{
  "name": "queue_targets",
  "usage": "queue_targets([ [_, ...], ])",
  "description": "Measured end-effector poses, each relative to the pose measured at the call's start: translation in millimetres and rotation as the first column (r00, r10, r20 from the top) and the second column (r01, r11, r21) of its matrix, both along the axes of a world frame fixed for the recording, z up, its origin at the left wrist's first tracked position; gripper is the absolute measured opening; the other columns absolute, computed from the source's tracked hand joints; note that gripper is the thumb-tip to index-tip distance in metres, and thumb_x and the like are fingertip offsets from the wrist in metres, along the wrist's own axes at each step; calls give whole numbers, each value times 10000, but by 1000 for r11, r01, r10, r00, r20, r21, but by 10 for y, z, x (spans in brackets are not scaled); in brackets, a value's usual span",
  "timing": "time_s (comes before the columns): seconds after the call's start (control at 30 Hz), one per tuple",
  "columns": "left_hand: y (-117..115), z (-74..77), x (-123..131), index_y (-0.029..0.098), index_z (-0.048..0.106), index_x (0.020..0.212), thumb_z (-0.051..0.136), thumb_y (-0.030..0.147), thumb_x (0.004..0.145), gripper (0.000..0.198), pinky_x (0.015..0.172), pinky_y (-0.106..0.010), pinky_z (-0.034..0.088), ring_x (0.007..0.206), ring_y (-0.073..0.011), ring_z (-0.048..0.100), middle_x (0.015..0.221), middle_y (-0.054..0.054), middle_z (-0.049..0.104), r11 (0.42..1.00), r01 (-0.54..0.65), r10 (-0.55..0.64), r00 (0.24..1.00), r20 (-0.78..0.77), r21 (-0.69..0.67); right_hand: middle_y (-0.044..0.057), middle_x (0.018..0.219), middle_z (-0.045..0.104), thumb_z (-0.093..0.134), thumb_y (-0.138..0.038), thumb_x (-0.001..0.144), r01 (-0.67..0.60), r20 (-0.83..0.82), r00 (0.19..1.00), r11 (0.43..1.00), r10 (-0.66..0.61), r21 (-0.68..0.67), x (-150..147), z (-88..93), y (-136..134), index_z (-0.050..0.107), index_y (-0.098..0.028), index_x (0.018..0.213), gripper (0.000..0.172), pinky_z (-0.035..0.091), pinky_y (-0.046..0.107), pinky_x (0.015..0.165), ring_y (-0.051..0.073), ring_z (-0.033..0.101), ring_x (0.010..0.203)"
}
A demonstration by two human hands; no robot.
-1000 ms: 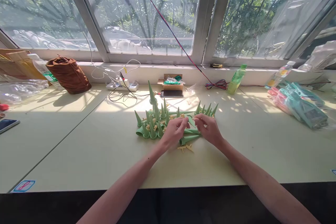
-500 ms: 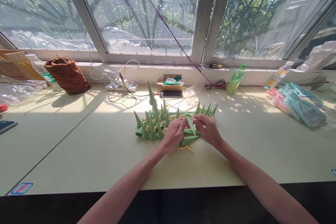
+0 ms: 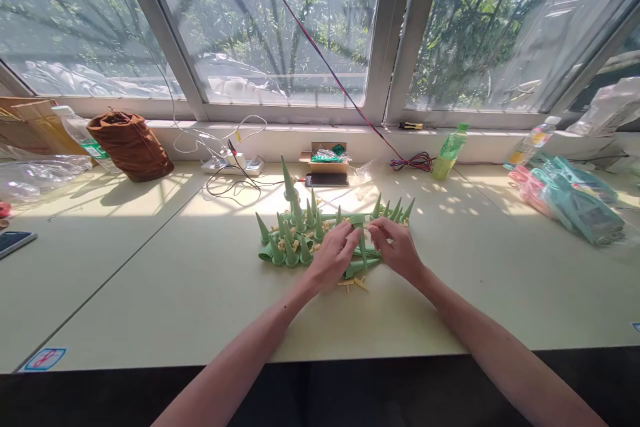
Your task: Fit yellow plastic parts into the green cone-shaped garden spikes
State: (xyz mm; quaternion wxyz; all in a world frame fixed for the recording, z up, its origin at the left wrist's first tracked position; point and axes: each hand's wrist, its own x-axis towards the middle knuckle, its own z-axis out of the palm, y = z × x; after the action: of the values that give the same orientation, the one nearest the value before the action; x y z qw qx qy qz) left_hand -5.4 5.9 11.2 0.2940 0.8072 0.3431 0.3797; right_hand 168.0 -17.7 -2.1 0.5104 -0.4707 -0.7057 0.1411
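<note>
Between my hands a green cone (image 3: 363,248) hangs point down, its wide rim at the top. My left hand (image 3: 333,255) is closed on it from the left side. My right hand (image 3: 397,244) is at the cone's right, thumb and fingertips pinched near the rim; what they hold, if anything, is too small to make out. Several more green cones (image 3: 291,254) stand point up to the left, among small pale yellow pieces. Another cone (image 3: 352,270) lies on its side below my hands, with T-shaped yellow pieces (image 3: 359,284) in front of it.
Behind the cones lie a phone (image 3: 327,179) and a small cardboard box (image 3: 327,165). A power strip (image 3: 235,163) with cables is at back left, beside a brown drawstring bag (image 3: 133,147). A green bottle (image 3: 450,152) and bagged items (image 3: 575,197) stand at the right.
The held cone has turned from slanting to nearly upright, point down, and its rim now shows from the side. My hands have hardly moved.
</note>
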Motion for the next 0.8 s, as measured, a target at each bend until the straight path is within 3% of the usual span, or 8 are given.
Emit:
queue_targets([
  [0.13,21,-42,5,185,367,683,344,388,1008,384,591,-252,340,651,-128,420,713,-2,426,997,16,-17,1000,1,81,-42,523,484,429,-395,994,-15,10,1000,1000,15,-4,0,4,-8,513,-206,731,335,393,232,518,107,458,479],
  [0.43,36,-78,-4,172,548,851,397,333,996,264,597,-228,404,687,-128,486,816,-29,515,990,57,-65,996,59,131,-48,511,469,423,-418,996,0,-60,998,1000,-1,-26,-7,-9,-14,468,-213,704,359,376,233,499,103,434,454],
  [0.63,25,-140,21,176,579,1045,428,368,986,251,573,-221,405,594,-94,486,930,-43,608,995,-59,51,993,109,77,-26,567,528,437,-401,990,68,-108,992,998,-66,18,-9,25,-15,531,-210,773,305,424,239,539,118,505,505],
  [0.73,20,-121,35,155,634,913,399,453,986,387,580,-225,412,629,-117,531,805,-41,630,996,-90,91,979,185,-17,-12,619,570,458,-398,981,76,-115,991,997,-73,19,3,27,-5,549,-205,792,285,436,235,539,116,529,521],
  [0.8,18,-96,41,139,648,762,359,533,977,534,524,-223,380,566,-114,509,676,-39,609,986,-49,88,965,248,-162,-2,651,591,470,-402,974,62,-88,994,998,-61,16,4,24,-1,567,-203,801,280,436,233,536,117,537,534],
])
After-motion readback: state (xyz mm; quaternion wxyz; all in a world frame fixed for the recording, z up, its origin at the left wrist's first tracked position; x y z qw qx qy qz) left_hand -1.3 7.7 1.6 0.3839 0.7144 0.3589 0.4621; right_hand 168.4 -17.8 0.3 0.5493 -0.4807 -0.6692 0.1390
